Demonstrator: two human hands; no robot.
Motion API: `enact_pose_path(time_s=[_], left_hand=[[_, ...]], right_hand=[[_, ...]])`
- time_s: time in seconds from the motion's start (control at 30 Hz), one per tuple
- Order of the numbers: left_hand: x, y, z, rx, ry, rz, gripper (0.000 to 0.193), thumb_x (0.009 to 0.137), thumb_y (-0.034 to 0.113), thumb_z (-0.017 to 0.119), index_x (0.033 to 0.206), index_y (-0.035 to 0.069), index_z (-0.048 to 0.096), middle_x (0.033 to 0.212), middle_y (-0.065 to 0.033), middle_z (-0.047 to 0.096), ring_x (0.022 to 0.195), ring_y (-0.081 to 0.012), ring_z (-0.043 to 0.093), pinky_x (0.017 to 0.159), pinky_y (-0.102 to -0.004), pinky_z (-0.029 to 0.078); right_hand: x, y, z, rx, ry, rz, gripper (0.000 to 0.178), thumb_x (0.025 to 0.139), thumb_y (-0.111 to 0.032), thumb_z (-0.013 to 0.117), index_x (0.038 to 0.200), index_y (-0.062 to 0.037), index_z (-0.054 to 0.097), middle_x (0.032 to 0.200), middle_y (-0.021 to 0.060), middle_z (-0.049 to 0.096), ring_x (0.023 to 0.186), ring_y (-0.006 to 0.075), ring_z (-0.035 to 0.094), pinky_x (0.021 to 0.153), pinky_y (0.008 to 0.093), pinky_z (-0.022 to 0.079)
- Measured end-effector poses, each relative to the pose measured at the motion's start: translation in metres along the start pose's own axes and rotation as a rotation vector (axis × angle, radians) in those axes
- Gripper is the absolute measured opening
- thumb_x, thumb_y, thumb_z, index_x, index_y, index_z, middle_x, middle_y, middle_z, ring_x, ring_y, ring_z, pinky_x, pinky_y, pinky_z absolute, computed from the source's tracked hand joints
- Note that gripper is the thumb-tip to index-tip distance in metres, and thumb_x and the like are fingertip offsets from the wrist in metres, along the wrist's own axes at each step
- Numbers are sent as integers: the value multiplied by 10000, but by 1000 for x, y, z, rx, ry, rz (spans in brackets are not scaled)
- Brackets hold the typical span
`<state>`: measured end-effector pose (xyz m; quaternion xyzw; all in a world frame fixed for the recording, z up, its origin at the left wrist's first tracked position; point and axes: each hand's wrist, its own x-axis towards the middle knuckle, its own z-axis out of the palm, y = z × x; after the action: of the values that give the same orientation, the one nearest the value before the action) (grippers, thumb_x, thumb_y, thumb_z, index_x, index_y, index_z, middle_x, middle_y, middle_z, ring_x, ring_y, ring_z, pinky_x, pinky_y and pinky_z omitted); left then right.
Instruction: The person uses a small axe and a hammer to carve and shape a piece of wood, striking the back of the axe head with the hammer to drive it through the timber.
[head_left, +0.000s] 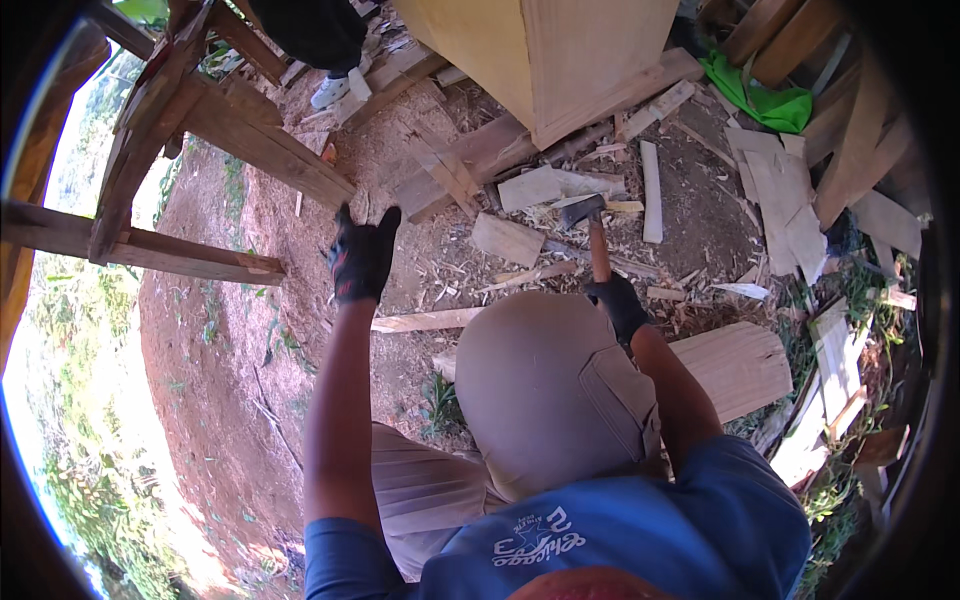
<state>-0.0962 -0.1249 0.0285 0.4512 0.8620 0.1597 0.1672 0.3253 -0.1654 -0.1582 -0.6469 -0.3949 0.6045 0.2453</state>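
Biggest: pale boxy wood piece (595,60), top ctr, corner pointing toward wearer. Next, timber beam (265,150), upper L, its end nr the L hand. Bent knee (540,390) sits low ctr, w/ wide plank (740,368) just R of it. Green fabric (760,100) is crumpled upper R.

Hatchet (599,240) is ahead of the knee, btwn flat offcut (507,240) & pale wood strip (652,190); can't tell if its head touches the scraps. Prob. moderate wt, most of it up in the dark metal head; stiff, not fragile, wood handle prob. OK to grip w/ gloves. Best hold: low on handle, clear of the edge.

Hands well apart, both in dk gloves. R hand (618,303) is wrapped round the handle's low end; L hand (363,255) has thumb & fingers spread, nothing visible in it; contact w/ beam unclear.

Smallest: wood chips (450,285) scattered on dirt.
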Motion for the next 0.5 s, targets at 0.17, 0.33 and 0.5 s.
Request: enact_pose_path(time_s=[0.17, 0.33, 0.5], left_hand=[[112, 105, 37, 99, -6, -125, 1299, 712, 808, 760, 1592, -38, 315, 1436, -263, 622, 1282, -402, 648, 1042, -447, 537], [153, 126, 98, 69, -113, -189, 1215, 751, 668, 785, 1608, -10, 255, 1491, -229, 581, 1298, -387, 638, 1036, -442, 550], [147, 137, 100, 154, -77, -50, 965, 785, 423, 782, 1550, 22, 351, 1384, -257, 650, 1276, -405, 645, 1055, -472, 528]], right_hand=[[-16, 18, -5, -222, 119, -179, 324, 888, -255, 779, 1006, 30, 678, 796, 108, 711, 737, 181, 682, 659, 381, 522], [-5, 121, -48, -22, 135, -158, 427, 868, -349, 826, 1035, 11, 669, 846, 134, 718, 776, 198, 674, 718, 406, 535], [-32, 98, -52, -88, 179, -53, 421, 867, -347, 829, 1029, 7, 669, 840, 130, 716, 772, 198, 674, 714, 405, 535]])
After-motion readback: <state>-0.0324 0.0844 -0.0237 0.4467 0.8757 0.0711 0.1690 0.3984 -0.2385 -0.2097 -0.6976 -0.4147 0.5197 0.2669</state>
